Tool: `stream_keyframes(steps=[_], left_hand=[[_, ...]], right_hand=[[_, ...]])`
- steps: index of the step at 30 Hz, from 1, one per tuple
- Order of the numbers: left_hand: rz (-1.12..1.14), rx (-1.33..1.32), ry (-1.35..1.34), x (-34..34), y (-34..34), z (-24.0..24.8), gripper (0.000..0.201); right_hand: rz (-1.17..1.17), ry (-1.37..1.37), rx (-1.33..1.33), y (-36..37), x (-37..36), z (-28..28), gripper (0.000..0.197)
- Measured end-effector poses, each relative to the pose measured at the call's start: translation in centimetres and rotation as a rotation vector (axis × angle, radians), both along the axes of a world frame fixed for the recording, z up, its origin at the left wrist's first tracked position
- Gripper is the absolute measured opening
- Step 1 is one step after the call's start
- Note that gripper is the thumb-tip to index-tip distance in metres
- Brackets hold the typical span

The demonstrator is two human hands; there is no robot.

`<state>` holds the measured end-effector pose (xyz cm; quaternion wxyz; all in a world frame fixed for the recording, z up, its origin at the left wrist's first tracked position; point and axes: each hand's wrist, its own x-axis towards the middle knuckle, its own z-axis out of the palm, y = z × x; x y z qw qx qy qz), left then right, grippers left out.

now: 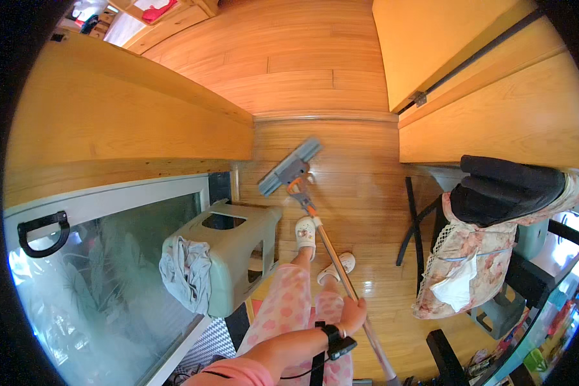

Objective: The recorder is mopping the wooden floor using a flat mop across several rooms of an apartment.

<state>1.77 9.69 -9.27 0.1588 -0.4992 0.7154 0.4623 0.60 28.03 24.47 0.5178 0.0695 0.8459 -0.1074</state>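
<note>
Floor wiping in hand, by look of it. Mop [331,252] slants out past clogs [305,233], its grey head [289,167] angled on wooden floor [360,186], short of doorway strip [328,117]. Left hand [352,314]: fingers wrapped round pole. Right hand out of sight (its grip, cannot tell). Next push probably calls for steady pressure, steering clear of stool [228,264].

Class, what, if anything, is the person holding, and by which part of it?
The left hand holds the flat-headed mop by its pole, partway along the length in view. The right hand is out of view, so its hold cannot be told.
</note>
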Motion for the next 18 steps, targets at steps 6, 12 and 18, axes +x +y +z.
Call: stream_keyframes(steps=[6, 12, 18], left_hand=[[-0.074, 0.337, 0.013, -3.1, -2.7, 1.4, 0.042], [-0.069, 0.427, 0.041, -11.3, -10.1, -1.7, 0.041], [0.181, 0.488, 0.229, -13.3, -12.0, -1.1, 0.032]], right_hand=[[-0.055, -0.389, 0.224, -3.8, 2.2, 2.8, 0.056], [-1.450, -0.180, -0.235, -1.0, 6.9, -7.0, 0.051], [0.098, 0.034, 0.114, -8.5, -4.4, -2.4, 0.057]])
